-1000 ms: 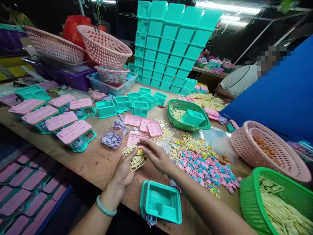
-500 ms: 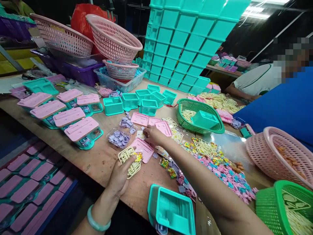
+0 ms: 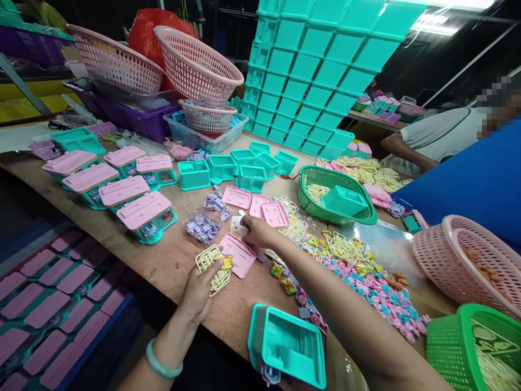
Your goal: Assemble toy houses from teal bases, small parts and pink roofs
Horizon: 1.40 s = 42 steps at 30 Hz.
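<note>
My left hand (image 3: 197, 293) is closed around cream plastic part frames (image 3: 210, 258), with a small cluster of yellow and orange pieces (image 3: 227, 263) under the thumb. Reaching across the table, my right hand (image 3: 259, 232) pinches the edge of a small white printed sheet (image 3: 237, 227); its fingertips are partly hidden. Just below that sheet lies a pink lid (image 3: 239, 256), flat on the wood. More pink lids (image 3: 275, 215) sit beyond my right hand. A clear tray of lilac pieces (image 3: 202, 227) stands left of the sheet. Nearest me is a teal box (image 3: 291, 342).
Pink-topped teal boxes (image 3: 146, 209) stand at left, with open teal boxes (image 3: 194, 175) behind. A tall teal stack (image 3: 301, 70) rises at the back. Right are a green basket (image 3: 337, 217), loose pink and blue pieces (image 3: 386, 304) and a pink basket (image 3: 435, 266). A co-worker's arm (image 3: 407, 152) shows beyond.
The white printed sheet shows more fully at my right fingertips, and that hand has shifted slightly. My left hand still holds the cream frames. The whole view has shifted a little.
</note>
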Each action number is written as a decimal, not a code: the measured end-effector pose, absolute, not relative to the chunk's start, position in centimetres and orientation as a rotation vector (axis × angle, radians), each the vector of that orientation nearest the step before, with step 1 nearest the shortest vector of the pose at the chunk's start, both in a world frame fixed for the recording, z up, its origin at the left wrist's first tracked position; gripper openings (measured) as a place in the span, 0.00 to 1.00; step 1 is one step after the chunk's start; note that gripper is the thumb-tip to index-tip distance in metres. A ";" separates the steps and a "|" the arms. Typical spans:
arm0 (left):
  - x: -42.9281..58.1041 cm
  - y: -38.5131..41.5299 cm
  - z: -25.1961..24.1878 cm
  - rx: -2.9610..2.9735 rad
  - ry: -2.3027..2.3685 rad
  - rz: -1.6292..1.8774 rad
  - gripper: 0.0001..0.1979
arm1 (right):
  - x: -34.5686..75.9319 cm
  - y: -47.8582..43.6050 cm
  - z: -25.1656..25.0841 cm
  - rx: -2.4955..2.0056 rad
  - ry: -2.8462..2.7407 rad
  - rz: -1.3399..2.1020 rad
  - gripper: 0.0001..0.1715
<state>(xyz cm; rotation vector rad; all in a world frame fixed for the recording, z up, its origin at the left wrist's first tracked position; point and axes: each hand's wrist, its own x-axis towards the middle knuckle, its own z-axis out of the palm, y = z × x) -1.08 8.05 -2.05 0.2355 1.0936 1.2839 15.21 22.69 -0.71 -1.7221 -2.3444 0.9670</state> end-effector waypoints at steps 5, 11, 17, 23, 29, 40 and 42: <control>-1.3 7.9 -1.2 0.202 1.003 1.285 0.17 | 17.3 21.1 0.5 -1.555 -1.998 1.206 0.17; -0.1 7.8 0.7 0.281 0.755 1.276 0.26 | 20.0 14.2 4.0 -1.233 -1.485 1.427 0.25; 1.8 6.7 2.2 0.378 0.711 1.222 0.31 | 21.2 7.7 6.1 -1.172 -1.341 1.545 0.20; 3.7 5.2 3.6 0.511 0.629 1.047 0.26 | 20.5 5.5 7.7 -1.306 -1.870 1.294 0.07; 4.7 4.6 4.8 0.613 0.660 1.094 0.25 | 20.2 4.5 6.0 -1.268 -1.638 0.953 0.29; 7.1 3.5 4.8 0.657 0.547 1.054 0.23 | 19.9 1.9 4.5 -1.198 -1.221 0.971 0.24; 7.6 3.5 4.9 0.752 0.537 1.057 0.29 | 20.1 1.3 5.2 -1.122 -1.162 1.185 0.26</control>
